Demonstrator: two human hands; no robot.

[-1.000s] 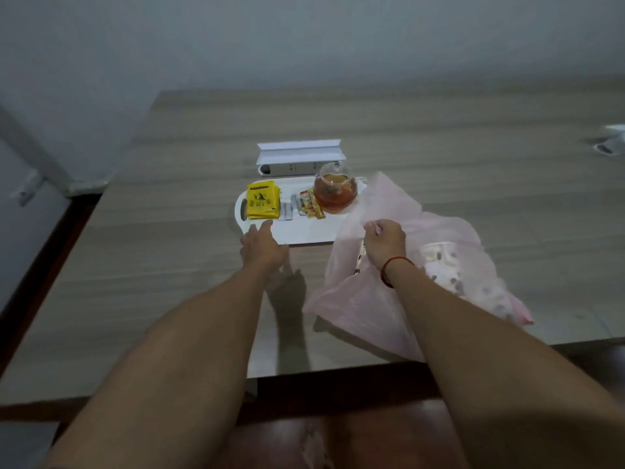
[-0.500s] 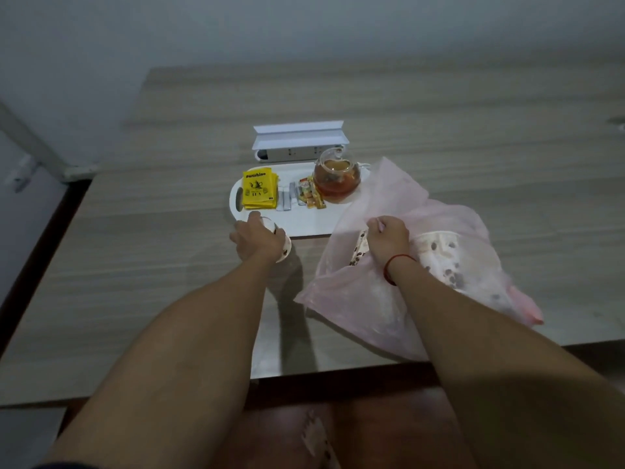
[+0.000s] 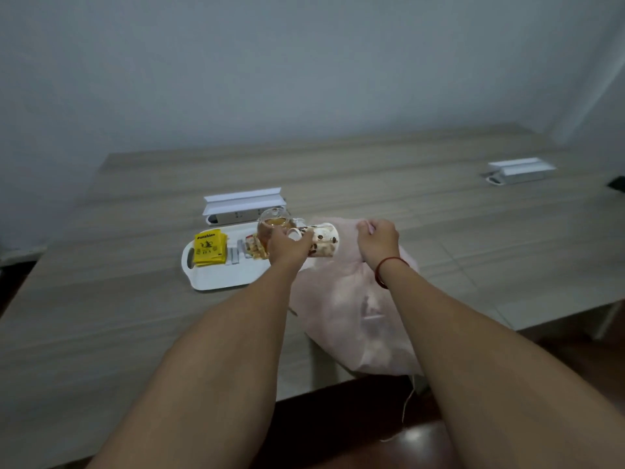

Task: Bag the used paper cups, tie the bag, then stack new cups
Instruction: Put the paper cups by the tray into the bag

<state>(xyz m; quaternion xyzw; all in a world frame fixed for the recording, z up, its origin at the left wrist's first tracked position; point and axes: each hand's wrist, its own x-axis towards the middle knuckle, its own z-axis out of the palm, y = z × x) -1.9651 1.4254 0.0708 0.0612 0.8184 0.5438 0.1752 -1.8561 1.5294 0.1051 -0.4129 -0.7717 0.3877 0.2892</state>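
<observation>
Both hands reach out over the worktop [image 3: 101, 299]. The left hand [image 3: 287, 247] has its fingers curled round a spotted paper cup [image 3: 324, 243], held on its side above the bag's far end with the wider end turned right. The right hand [image 3: 377, 240], with a red band [image 3: 389, 269] on the wrist, pinches the top edge of the bag [image 3: 338, 299] and holds it lifted; the cup is just left of that edge.

The bag is thin and pink and lies from the near edge of the worktop up to the right hand. Pale shapes show through it, too blurred to make out.

Just left of the bag is a white tray [image 3: 220, 279], its right end crossed by the left forearm. It carries a yellow packet [image 3: 209, 253], grey sachets [image 3: 236, 257] and small snack packs [image 3: 254, 252]. A glass teapot [image 3: 272, 223] of amber liquid stands at its far right corner, partly behind the left hand.

Beyond the tray sits a white socket box [image 3: 243, 206] with its lid raised. A second box [image 3: 517, 169] sits far off to the right, and a grey wall [image 3: 304, 62] lies behind.
</observation>
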